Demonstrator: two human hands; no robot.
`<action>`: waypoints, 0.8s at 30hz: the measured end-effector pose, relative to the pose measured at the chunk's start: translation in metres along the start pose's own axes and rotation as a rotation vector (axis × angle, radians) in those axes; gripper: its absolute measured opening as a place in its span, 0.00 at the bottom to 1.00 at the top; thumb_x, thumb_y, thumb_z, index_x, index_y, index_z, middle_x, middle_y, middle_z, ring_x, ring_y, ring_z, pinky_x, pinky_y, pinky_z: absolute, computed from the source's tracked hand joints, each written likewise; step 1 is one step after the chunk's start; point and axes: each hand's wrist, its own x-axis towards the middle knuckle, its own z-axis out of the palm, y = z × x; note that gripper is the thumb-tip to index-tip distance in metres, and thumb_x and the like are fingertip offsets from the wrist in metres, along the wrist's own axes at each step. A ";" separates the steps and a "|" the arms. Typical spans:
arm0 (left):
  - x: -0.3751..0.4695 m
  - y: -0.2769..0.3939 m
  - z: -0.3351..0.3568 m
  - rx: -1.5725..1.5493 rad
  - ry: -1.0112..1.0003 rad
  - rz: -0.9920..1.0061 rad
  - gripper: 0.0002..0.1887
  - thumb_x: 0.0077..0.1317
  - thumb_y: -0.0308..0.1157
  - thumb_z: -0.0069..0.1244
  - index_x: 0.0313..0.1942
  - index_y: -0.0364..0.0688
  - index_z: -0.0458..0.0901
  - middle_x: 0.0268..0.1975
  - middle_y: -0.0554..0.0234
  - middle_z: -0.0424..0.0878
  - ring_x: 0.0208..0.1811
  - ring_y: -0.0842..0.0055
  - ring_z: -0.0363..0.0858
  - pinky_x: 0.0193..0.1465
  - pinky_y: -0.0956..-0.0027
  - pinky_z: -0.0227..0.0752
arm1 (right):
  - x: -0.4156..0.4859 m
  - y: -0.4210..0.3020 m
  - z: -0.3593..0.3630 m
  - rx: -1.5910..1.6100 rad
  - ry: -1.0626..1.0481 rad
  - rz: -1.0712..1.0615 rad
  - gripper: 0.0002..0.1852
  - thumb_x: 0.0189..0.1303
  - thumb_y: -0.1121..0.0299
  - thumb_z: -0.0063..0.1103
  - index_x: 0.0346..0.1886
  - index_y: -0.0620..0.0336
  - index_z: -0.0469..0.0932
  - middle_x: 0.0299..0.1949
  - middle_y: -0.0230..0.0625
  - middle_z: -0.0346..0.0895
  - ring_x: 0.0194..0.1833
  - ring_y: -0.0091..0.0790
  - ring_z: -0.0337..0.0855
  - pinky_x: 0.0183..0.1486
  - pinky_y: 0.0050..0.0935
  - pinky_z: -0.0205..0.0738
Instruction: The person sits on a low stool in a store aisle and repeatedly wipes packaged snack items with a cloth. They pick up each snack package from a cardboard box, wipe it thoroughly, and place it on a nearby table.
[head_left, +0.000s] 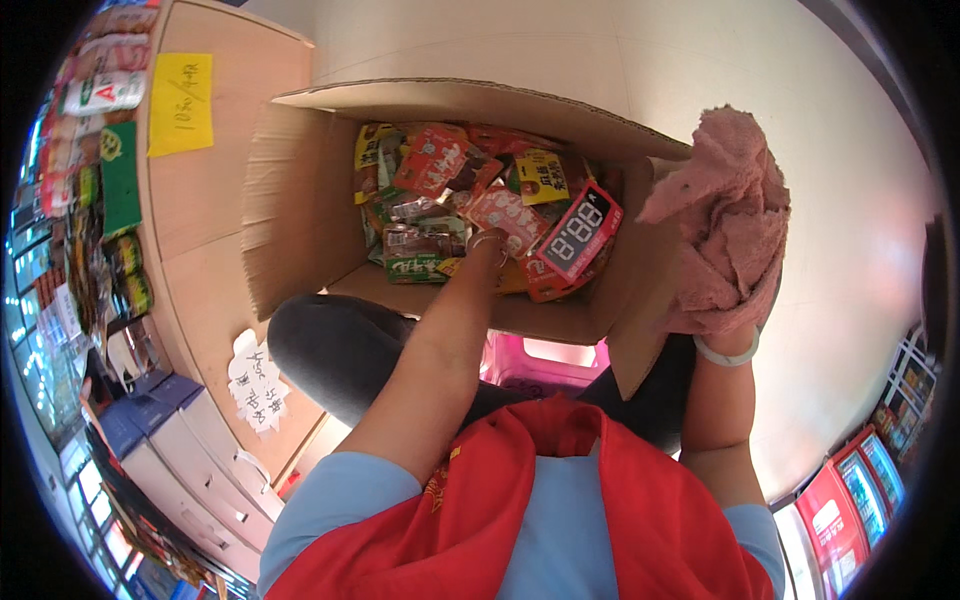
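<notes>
An open cardboard box (293, 217) sits before me, holding several colourful snack packets. My left hand (491, 244) reaches down into it, at a red-and-pink packet (508, 212); its fingers are mostly hidden. Around it lie a green-edged packet (418, 262), a red packet (431, 161), a yellow-labelled packet (543, 177) and a pink-framed price sign (580, 234) showing large digits. At the box's right side, a crumpled pink towel (731, 232) covers most of my right hand (724, 334), which grips it. A pale bangle (726, 354) circles that wrist.
A wooden counter (225, 202) with handwritten paper notes stands to the left, beside shelves of packaged goods (105, 97). White boxes (195, 457) stand lower left. A pink plastic crate or stool (544, 366) shows below the box. A red display (832, 517) stands lower right.
</notes>
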 end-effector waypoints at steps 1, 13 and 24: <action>0.000 0.001 0.013 -0.067 0.018 -0.041 0.15 0.68 0.39 0.53 0.48 0.39 0.86 0.46 0.55 0.88 0.45 0.65 0.87 0.46 0.60 0.79 | 0.002 -0.001 -0.001 0.085 0.014 0.046 0.33 0.65 0.63 0.66 0.71 0.61 0.68 0.68 0.37 0.71 0.68 0.37 0.71 0.72 0.34 0.64; -0.181 0.054 -0.075 -1.410 0.393 0.400 0.12 0.61 0.26 0.50 0.44 0.35 0.85 0.43 0.58 0.86 0.40 0.70 0.86 0.45 0.67 0.80 | 0.025 -0.039 0.015 -0.457 0.011 -0.267 0.25 0.54 0.63 0.63 0.57 0.59 0.79 0.50 0.45 0.82 0.54 0.49 0.80 0.56 0.43 0.75; -0.504 -0.122 -0.097 -0.988 1.017 0.554 0.18 0.76 0.30 0.54 0.27 0.40 0.67 0.25 0.71 0.72 0.29 0.88 0.70 0.29 0.77 0.63 | -0.085 -0.156 0.096 0.475 -0.323 -0.449 0.35 0.63 0.67 0.49 0.77 0.51 0.65 0.73 0.40 0.65 0.74 0.41 0.62 0.81 0.41 0.44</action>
